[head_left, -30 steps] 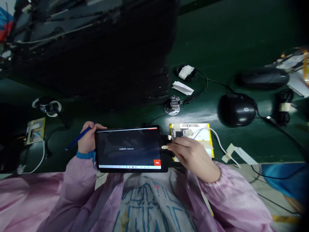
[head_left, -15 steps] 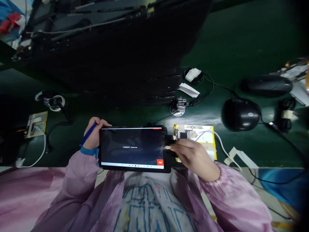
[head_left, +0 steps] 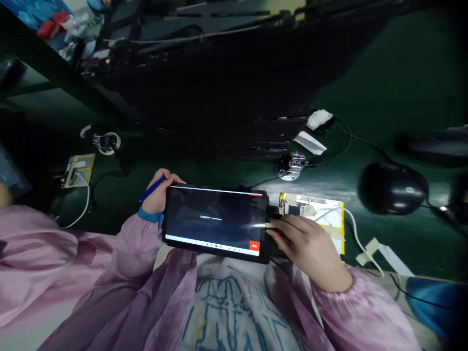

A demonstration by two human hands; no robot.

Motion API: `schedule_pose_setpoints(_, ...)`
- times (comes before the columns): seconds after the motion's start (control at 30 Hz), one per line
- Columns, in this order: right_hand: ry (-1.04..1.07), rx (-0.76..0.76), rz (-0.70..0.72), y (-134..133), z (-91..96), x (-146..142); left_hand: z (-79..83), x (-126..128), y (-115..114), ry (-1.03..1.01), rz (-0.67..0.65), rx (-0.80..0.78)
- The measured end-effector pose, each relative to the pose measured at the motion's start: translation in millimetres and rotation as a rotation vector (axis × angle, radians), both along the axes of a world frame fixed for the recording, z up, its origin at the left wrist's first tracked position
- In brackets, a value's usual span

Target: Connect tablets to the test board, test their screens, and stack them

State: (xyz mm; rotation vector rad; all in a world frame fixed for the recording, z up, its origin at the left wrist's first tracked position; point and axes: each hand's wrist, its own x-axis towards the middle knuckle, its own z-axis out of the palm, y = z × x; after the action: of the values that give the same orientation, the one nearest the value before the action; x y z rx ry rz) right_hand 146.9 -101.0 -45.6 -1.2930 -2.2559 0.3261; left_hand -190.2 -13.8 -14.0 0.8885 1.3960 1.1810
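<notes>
A black tablet [head_left: 215, 222] with a lit screen and a red button at its lower right is held above my lap. My left hand [head_left: 157, 197] grips its left edge and also holds a blue pen [head_left: 151, 189]. My right hand [head_left: 310, 246] is closed at the tablet's right edge, its fingertips pinched on a small white plug [head_left: 269, 225] at the port. A white cable [head_left: 353, 229] runs off from there over a yellow-edged board [head_left: 327, 214] on the green table.
A stack of dark tablets [head_left: 234, 112] fills the table behind. A metal tally counter [head_left: 291, 163], a black mouse [head_left: 393, 187], paper scraps [head_left: 310, 141], taped cables [head_left: 383, 251] and a small board [head_left: 77, 168] at the left lie around.
The view has swung left and tilted, so everything has shifted right in the picture. Both hands stay on the tablet, and the right fingers remain at the plug.
</notes>
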Motion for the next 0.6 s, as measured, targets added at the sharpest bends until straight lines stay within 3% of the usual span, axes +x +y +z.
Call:
schedule_pose_setpoints(0.4,-0.225,0.198,-0.098,-8,7.2,-11,-2.1,-5,-3,-0.013,-0.060,0.033)
schedule_pose_setpoints(0.6,-0.266,0.153,-0.061,-2,8.9,-14,-5.9,-10,-4,-0.017,-0.099,0.067)
